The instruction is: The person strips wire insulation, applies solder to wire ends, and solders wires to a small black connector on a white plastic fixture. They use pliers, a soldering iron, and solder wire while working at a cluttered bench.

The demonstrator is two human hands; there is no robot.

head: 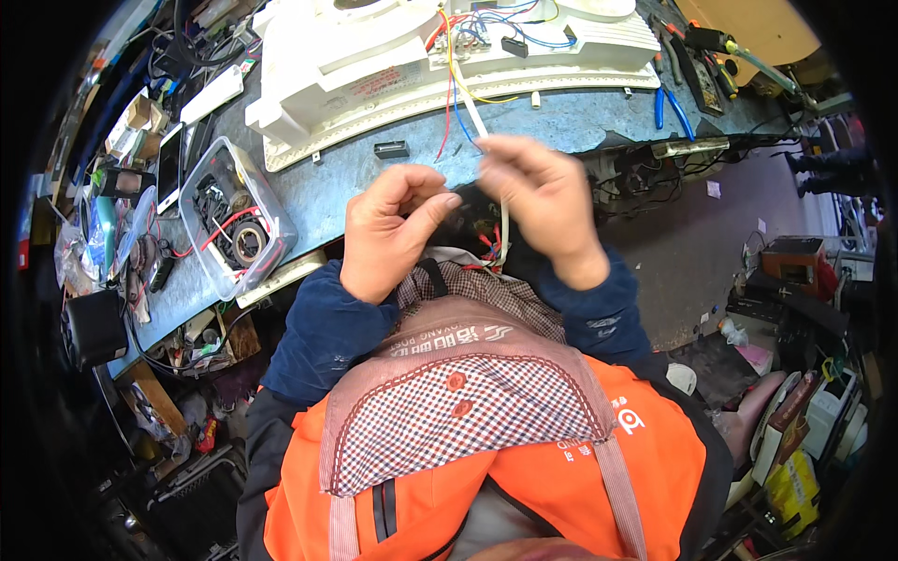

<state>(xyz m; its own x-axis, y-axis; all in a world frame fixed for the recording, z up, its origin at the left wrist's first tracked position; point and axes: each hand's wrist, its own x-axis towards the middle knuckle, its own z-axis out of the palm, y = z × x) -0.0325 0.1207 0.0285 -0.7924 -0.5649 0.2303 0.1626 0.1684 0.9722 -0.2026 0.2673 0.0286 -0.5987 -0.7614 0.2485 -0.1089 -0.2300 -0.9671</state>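
My left hand (396, 228) hovers just past the bench's near edge, thumb and forefinger close together; whether something thin is between them cannot be told. My right hand (540, 200), slightly blurred, is beside a white cable (471, 102) that comes down from a white plastic appliance housing (365, 88); whether its fingers grip the cable is unclear. Red (447, 123), blue and yellow wires hang from the housing's wiring over the bench. A small black rectangular part (391, 149) lies on the blue bench top (316, 203). A small cream connector (536, 99) lies by the housing's rim.
On the left are a clear plastic box (280, 242) holding a tape roll and wires, a white-framed phone (170, 168) and clutter. Blue-handled pliers (673, 112) and other hand tools lie at the right. Boxes and bags stand on the floor at the lower right.
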